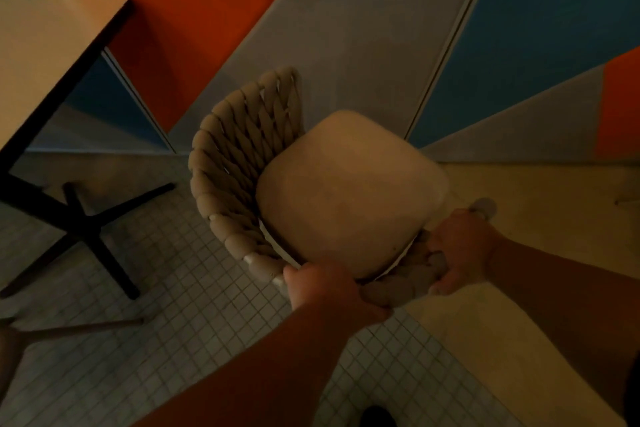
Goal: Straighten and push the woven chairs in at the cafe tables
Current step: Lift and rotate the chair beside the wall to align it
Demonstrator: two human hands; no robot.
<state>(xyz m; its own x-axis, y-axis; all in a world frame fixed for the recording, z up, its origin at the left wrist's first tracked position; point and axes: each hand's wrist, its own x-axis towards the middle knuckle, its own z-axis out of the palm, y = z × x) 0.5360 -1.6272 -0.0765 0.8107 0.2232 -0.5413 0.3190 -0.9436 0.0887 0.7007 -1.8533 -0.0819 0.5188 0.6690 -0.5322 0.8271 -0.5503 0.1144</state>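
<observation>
**A:** Where's the chair [294, 184] now?

**B:** Centre of the frame, out on the tiled floor [173, 288], well apart from the bench [52, 55] in the upper left. Its woven back curves round the left and lower sides of the cushion [349, 194], so the seat looks turned away from the bench, though I can't say how far.

**A:** And your grip?

**B:** I've got both on the woven rim at the lower edge. My left hand [322, 288] is wrapped over the rim at lower centre, fingers curled under and pressed onto the rope. My right hand [464, 246] is closed round the rim end toward the lower right, just below the pale tip of the frame. Neither is spread.

**A:** So what does the step ask for?

**B:** I judge it's the straightening, with the push-in not yet done. I'd swing the chair so the seat front faces the bench edge, then slide it toward the upper left.

**A:** Anything to watch?

**B:** The black cross base [86, 222] under the bench. I'd aim the chair legs between its arms rather than onto one. I'd also keep both hands level so the chair doesn't tip, and lift slightly; I expect the tile joints could catch a dragged leg.
</observation>
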